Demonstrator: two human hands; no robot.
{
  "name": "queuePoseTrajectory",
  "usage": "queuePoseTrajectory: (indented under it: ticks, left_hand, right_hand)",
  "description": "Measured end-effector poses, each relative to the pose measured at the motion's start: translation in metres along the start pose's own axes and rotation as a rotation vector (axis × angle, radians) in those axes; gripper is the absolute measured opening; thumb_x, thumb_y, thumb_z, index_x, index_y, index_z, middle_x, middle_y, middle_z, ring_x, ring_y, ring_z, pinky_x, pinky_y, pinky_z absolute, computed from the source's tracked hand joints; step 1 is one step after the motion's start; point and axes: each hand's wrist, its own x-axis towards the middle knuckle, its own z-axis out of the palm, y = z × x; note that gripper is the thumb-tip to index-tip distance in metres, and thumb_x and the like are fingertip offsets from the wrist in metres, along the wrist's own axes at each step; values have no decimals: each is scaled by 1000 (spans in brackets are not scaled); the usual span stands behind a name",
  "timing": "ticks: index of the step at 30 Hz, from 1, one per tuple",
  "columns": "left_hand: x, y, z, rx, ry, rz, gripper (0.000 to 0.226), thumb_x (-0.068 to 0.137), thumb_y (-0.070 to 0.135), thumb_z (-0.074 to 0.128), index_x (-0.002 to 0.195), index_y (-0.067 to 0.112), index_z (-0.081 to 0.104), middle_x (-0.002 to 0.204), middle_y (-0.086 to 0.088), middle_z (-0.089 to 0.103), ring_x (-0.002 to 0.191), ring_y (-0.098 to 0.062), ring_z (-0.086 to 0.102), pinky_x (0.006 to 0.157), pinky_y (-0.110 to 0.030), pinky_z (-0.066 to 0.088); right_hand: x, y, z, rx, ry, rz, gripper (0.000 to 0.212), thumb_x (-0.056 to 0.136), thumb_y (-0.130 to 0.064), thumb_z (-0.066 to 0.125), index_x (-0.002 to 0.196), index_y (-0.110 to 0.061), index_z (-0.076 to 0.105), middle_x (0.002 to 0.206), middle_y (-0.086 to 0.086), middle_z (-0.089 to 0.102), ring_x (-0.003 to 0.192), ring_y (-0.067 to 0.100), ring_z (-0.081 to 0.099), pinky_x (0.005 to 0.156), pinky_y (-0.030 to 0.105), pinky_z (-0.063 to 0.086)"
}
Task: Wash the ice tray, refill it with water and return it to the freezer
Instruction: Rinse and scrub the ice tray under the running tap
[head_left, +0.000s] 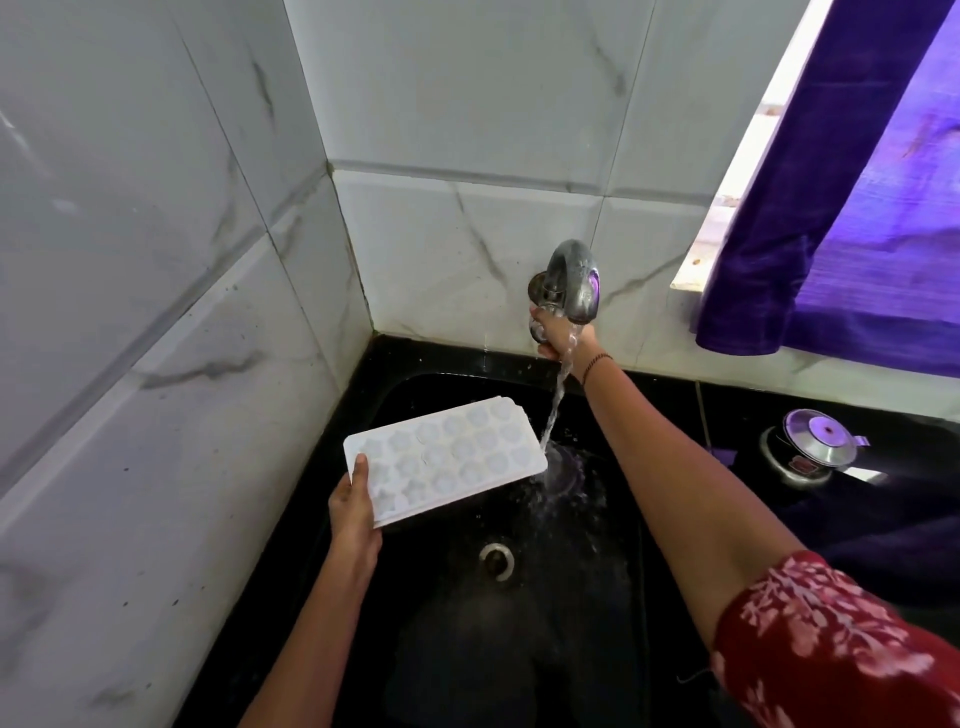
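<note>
I am looking down into a corner of white, grey-veined glossy wall tiles (467, 228), where a black stone counter (675, 395) holds a black sink (415, 597) with a round metal drain (497, 558). A purple curtain (841, 208) hangs at the upper right, and a steel pressure cooker (815, 449) sits on the counter below it.

A curved chrome tap (574, 280) juts from the back wall, and its water stream (558, 395) splashes onto the sink floor. My right hand (558, 335), on a red floral sleeve (831, 639), has its fingers curled round the tap knob (537, 330).

My left hand (353, 504) grips the near short end of the ice tray (447, 452), thumb on top. The tray is white, rectangular plastic with 3 rows of shaped cells. It is held tilted over the sink, its far right corner just beside the stream; I cannot tell whether they touch.
</note>
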Motion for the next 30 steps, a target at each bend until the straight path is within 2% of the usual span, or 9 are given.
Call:
queuePoseTrajectory:
  ticks: [3, 8, 13, 15, 18, 21, 23, 26, 30]
  left_hand:
    - [1, 0, 1, -24, -15, 11, 32, 96, 32, 51, 113, 7, 60, 94, -7, 67, 79, -19, 66, 58, -24, 58]
    - [7, 6, 0, 16, -27, 85, 29, 96, 34, 52, 106, 10, 63, 104, -12, 67, 81, -17, 67, 65, -26, 59]
    - [4, 17, -5, 86, -113, 171, 31, 95, 33, 53, 113, 9, 62, 104, -10, 68, 90, -23, 68, 83, -37, 56]
    - [-1, 18, -6, 125, -172, 194, 21, 95, 31, 53, 104, 16, 65, 98, -6, 69, 82, -14, 69, 75, -31, 58]
    - [-14, 18, -9, 153, -219, 227, 14, 95, 27, 53, 100, 21, 65, 93, 2, 70, 77, -6, 69, 67, -20, 57]
    - [-24, 15, -18, 258, -257, 294, 15, 95, 23, 53, 106, 19, 63, 93, 6, 68, 83, -8, 66, 68, -15, 55]
    - [-23, 11, -27, 372, -293, 346, 18, 95, 21, 53, 109, 16, 62, 97, 2, 67, 88, -11, 65, 72, -16, 54]
    - [-14, 4, -39, 638, -278, 483, 16, 93, 16, 57, 101, 6, 67, 99, -9, 57, 93, -25, 59, 74, -7, 42]
    - [-20, 7, -47, 779, -294, 539, 20, 83, 16, 70, 98, 3, 71, 91, -7, 68, 84, -17, 62, 70, -6, 43]
  right_hand:
    - [-14, -3, -2, 156, -137, -1, 28, 97, -5, 35, 72, -17, 41, 38, -12, 40, 34, 4, 36, 35, 14, 28]
    - [-33, 13, -8, 358, -77, 20, 13, 100, -16, 40, 101, -8, 50, 74, 3, 55, 69, 14, 54, 63, 20, 47]
    - [-73, 97, -20, -96, -232, 86, 22, 101, -19, 43, 122, -16, 44, 102, 0, 51, 90, 10, 49, 79, 28, 43]
    - [-90, 124, -20, -169, -276, 90, 21, 100, -15, 43, 119, -10, 51, 106, 0, 55, 89, 7, 51, 73, 20, 42]
    - [-106, 136, -22, -216, -249, 19, 24, 97, -2, 46, 117, -11, 55, 91, 0, 59, 76, 4, 53, 60, 8, 44]
    - [-112, 144, -32, -219, -84, -56, 23, 89, 6, 57, 112, 9, 59, 79, 7, 58, 80, 22, 57, 62, 11, 51]
    - [-119, 145, -39, -227, -38, -82, 21, 84, 7, 63, 105, 10, 61, 74, 5, 59, 82, 25, 59, 66, 15, 54]
    - [-132, 142, -52, -210, 0, -125, 22, 80, 10, 66, 101, 11, 63, 74, 4, 61, 72, 14, 61, 65, 13, 55]
    - [-151, 144, -69, -286, 9, -212, 22, 76, 11, 70, 97, 11, 64, 71, 4, 61, 58, -7, 62, 59, 7, 49]
